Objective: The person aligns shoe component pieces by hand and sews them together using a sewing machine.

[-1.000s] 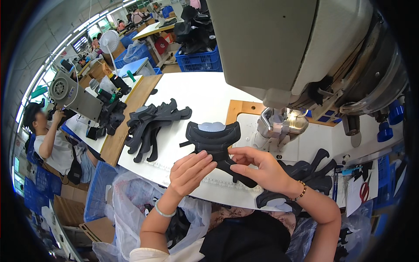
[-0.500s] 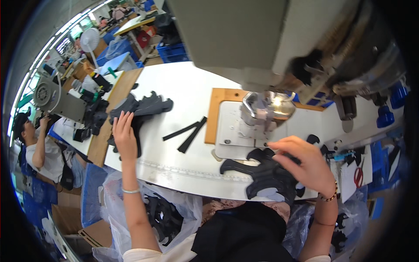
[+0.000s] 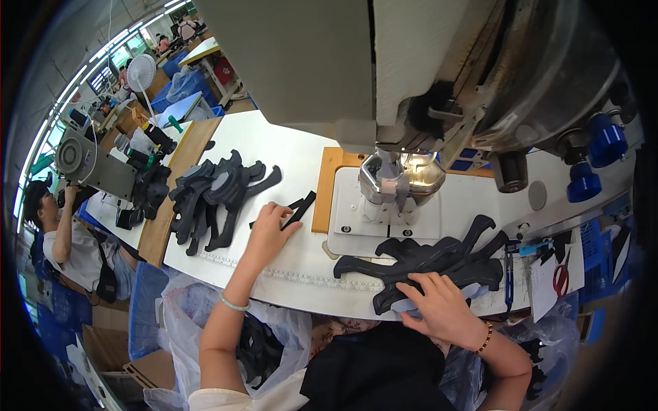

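My left hand [image 3: 267, 236] is over the white table [image 3: 301, 147], its fingers apart and reaching to two thin black strips [image 3: 305, 204]. Whether its fingertips touch the strips is hard to tell. On a pile of black padded pieces with hooked ends [image 3: 432, 257] lies my right hand [image 3: 442, 308], fingers stretched out and thumb apart. Its palm partly covers a grey-blue patch on the nearest piece. Another pile of similar black pieces [image 3: 223, 188] sits at the left of the table.
A sewing machine [image 3: 295, 68] overhangs the table, its metal guard [image 3: 373, 181] around the needle area. A printed ruler strip [image 3: 295, 276] runs along the front. At right are red scissors [image 3: 561, 279]; a plastic bag [image 3: 185, 322] holds black pieces below. Another person [image 3: 65, 240] works at left.
My left hand has left the left pile and moved right to the strips. My right hand has moved left and down onto the right pile, whose pieces now lie spread flatter.
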Demonstrator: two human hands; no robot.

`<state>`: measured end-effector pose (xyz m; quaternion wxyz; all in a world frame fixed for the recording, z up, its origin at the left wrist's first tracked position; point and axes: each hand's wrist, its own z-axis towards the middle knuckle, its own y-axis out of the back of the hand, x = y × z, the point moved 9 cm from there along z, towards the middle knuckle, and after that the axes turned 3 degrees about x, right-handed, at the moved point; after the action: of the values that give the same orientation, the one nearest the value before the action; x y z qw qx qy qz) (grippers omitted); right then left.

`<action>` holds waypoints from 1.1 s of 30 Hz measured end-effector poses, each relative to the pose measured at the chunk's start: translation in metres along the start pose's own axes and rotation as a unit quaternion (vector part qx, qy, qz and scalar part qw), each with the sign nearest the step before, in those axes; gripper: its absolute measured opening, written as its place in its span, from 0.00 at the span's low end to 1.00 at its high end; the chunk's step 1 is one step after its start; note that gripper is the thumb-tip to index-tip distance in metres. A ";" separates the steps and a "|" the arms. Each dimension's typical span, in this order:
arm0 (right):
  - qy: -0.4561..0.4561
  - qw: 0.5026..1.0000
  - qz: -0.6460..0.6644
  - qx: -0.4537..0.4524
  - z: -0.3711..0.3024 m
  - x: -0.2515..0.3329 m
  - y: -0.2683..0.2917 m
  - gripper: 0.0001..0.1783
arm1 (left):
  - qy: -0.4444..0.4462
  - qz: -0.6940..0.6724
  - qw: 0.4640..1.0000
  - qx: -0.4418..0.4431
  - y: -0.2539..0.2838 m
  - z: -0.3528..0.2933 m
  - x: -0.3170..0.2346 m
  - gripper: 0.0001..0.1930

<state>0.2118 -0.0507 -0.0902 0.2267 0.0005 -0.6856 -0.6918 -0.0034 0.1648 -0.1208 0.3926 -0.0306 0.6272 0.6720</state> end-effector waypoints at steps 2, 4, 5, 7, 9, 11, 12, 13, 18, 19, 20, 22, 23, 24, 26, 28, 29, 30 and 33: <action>0.005 0.999 0.004 -0.034 0.006 0.006 0.005 0.25 | 0.035 -0.016 0.999 0.011 -0.007 0.004 0.007 0.12; 0.010 0.993 -0.058 -0.103 0.006 0.007 0.003 0.25 | 0.039 -0.020 0.999 0.006 -0.008 0.007 0.002 0.11; 0.032 0.989 -0.087 -0.118 0.008 0.009 0.001 0.25 | 0.051 -0.022 0.998 0.002 -0.008 0.006 0.004 0.10; 0.052 0.987 -0.106 -0.105 0.011 0.007 -0.001 0.25 | 0.066 -0.061 0.996 -0.009 -0.009 0.007 0.013 0.09; 0.061 0.986 -0.126 -0.086 0.013 0.009 0.001 0.27 | 0.082 -0.102 0.991 -0.019 -0.006 0.007 0.020 0.08; 0.072 0.984 -0.137 -0.092 0.014 0.004 0.008 0.27 | 0.149 -0.128 0.980 0.020 -0.010 0.009 0.032 0.08; 0.083 0.981 -0.147 -0.098 0.015 0.004 0.014 0.26 | 0.148 -0.129 0.980 0.018 -0.010 0.010 0.032 0.08; 0.079 0.975 -0.150 -0.144 0.012 0.007 0.031 0.22 | 0.141 -0.135 0.980 0.025 -0.013 0.010 0.032 0.08; 0.085 0.926 -0.181 -0.321 -0.009 0.026 0.107 0.10 | 0.059 -0.144 0.987 -0.034 -0.006 0.009 0.023 0.06; 0.101 0.909 -0.196 -0.353 -0.012 0.032 0.118 0.10 | 0.063 -0.147 0.986 -0.037 -0.008 0.005 0.021 0.05; 0.114 0.892 -0.211 -0.383 -0.015 0.035 0.125 0.10 | 0.056 -0.149 0.987 -0.036 -0.011 0.004 0.014 0.05; 0.146 0.880 -0.211 -0.400 -0.004 0.036 0.129 0.11 | -0.103 0.027 0.992 -0.066 -0.007 -0.005 -0.029 0.06; 0.157 0.876 -0.215 -0.404 0.003 0.036 0.131 0.11 | -0.112 0.025 0.991 -0.066 -0.010 -0.010 -0.034 0.06; 0.169 0.871 -0.215 -0.408 0.011 0.036 0.130 0.12 | -0.110 0.066 0.990 -0.062 -0.015 -0.014 -0.037 0.06; 0.187 0.863 -0.219 -0.414 0.028 0.031 0.122 0.15 | -0.113 0.107 0.986 -0.061 -0.016 -0.014 -0.043 0.06; 0.185 0.857 -0.220 -0.428 0.037 0.025 0.114 0.18 | -0.008 -0.013 1.000 -0.004 -0.020 -0.007 -0.025 0.06; 0.188 0.854 -0.222 -0.431 0.039 0.027 0.112 0.18 | -0.002 -0.055 0.997 -0.045 -0.015 -0.009 -0.016 0.05; 0.174 0.868 -0.197 -0.422 0.043 0.026 0.110 0.19 | -0.003 -0.054 0.997 -0.050 -0.015 -0.010 -0.011 0.05; 0.162 0.883 -0.161 -0.410 0.049 0.022 0.108 0.20 | 0.051 -0.118 0.990 -0.055 -0.016 -0.011 0.001 0.05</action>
<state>0.2108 -0.0067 0.0214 0.2007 0.1300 -0.2853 -0.9281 -0.0002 0.1543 -0.1365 0.4338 -0.1602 0.6006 0.6523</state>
